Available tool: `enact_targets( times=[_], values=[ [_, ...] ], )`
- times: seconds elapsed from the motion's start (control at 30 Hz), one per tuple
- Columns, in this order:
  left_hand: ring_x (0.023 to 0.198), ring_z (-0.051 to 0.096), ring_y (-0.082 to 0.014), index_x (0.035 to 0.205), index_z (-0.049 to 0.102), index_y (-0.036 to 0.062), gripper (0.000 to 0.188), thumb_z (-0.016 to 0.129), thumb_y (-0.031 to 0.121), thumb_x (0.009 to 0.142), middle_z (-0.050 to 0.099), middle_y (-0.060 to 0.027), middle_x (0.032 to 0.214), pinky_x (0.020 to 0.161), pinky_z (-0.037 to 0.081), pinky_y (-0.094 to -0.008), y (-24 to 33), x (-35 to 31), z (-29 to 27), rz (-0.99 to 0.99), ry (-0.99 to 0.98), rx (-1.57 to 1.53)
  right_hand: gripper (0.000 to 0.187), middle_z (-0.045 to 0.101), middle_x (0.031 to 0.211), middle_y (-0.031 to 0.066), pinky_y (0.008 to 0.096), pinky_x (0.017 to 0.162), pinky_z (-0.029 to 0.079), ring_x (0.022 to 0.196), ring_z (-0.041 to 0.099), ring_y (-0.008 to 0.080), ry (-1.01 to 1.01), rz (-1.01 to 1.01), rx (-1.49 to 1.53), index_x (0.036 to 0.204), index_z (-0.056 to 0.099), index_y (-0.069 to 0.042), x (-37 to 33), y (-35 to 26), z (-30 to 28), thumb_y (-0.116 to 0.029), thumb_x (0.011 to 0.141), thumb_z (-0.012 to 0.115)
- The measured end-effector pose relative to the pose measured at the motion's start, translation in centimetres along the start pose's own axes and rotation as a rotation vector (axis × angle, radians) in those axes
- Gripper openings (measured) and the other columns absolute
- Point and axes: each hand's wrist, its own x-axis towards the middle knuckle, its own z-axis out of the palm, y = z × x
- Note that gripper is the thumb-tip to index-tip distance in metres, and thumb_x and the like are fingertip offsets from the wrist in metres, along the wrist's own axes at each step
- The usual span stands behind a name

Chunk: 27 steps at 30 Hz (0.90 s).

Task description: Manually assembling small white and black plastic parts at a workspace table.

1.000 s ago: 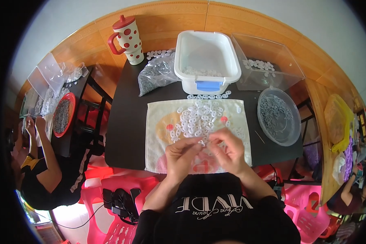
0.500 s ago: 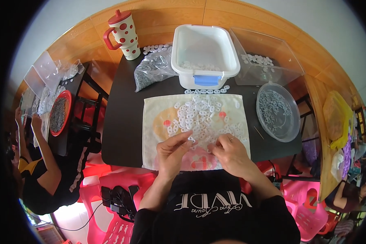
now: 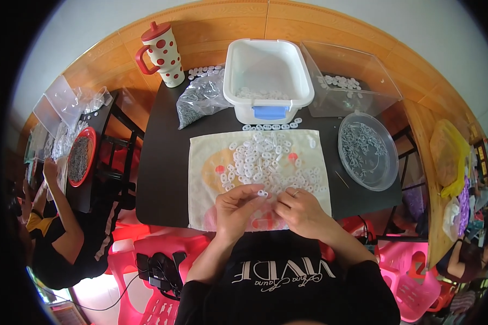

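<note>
Between the thumb and forefinger of my left hand (image 3: 234, 210) is a small white plastic piece with two holes (image 3: 263, 193). My right hand (image 3: 302, 213), wearing a ring, is close beside it with its fingers pinched together. Whatever those fingertips hold, if anything, is too small to make out. Both hands are over the near part of a cream cloth with a printed pattern (image 3: 200, 149). Just beyond them, a loose heap of similar white oval pieces (image 3: 249, 160) covers the cloth's middle and right.
Behind the cloth stands a white tub (image 3: 268, 111) with a blue latch, and a row of white pieces before it. A bag of grey bits (image 3: 200, 100) and a spotted tumbler (image 3: 165, 57) are left; a clear box (image 3: 358, 65) and round tray of metal pins (image 3: 366, 149) right.
My hands have come closer together. The left one has shifted right with the white piece still pinched in it. The whole view has tilted slightly.
</note>
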Motion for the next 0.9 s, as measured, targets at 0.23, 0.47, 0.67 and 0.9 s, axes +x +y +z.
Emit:
enact_targets(
  times=[0.23,0.47,0.67,0.9],
  values=[
    [0.093,0.073,-0.0225,0.111,0.068,-0.0049,0.025,0.063,-0.014,0.088,0.073,-0.0134,0.096,0.084,0.058,-0.0312,0.0,0.1,0.2,0.013,-0.020,-0.057,0.019,0.055,0.086,0.0117,0.0427,0.065,0.049,0.079,0.059,0.0331,0.084,0.193,0.290,0.093,0.060,-0.003,-0.5,0.1,-0.1,-0.002,0.074,0.062],
    [0.090,0.072,-0.0213,0.110,0.069,-0.0041,0.026,0.064,-0.014,0.087,0.073,-0.0126,0.095,0.086,0.059,-0.0325,-0.3,0.1,-0.1,0.041,0.002,-0.041,0.030,0.059,0.090,0.0129,0.0351,0.067,0.050,0.076,0.062,0.0293,0.012,0.261,0.280,0.106,0.066,0.000,-1.0,0.4,-0.9,0.006,0.077,0.065],
    [0.089,0.072,-0.0192,0.110,0.070,-0.0039,0.025,0.066,-0.013,0.087,0.073,-0.0124,0.095,0.086,0.059,-0.0320,-0.1,0.0,0.4,0.022,0.010,-0.049,0.030,0.062,0.094,0.0102,0.0278,0.072,0.047,0.081,0.060,0.0187,0.216,0.411,0.867,0.116,0.065,0.002,-1.0,0.3,-1.9,0.009,0.086,0.063],
    [0.090,0.072,-0.0192,0.110,0.070,-0.0039,0.025,0.067,-0.013,0.087,0.073,-0.0122,0.096,0.084,0.058,-0.0301,-0.3,-0.4,1.3,-0.035,-0.059,-0.079,0.031,0.061,0.094,0.0075,0.0261,0.074,0.046,0.083,0.058,0.0141,0.308,0.376,0.882,0.116,0.065,0.002,-1.1,0.3,-2.4,0.010,0.086,0.064]
  ],
)
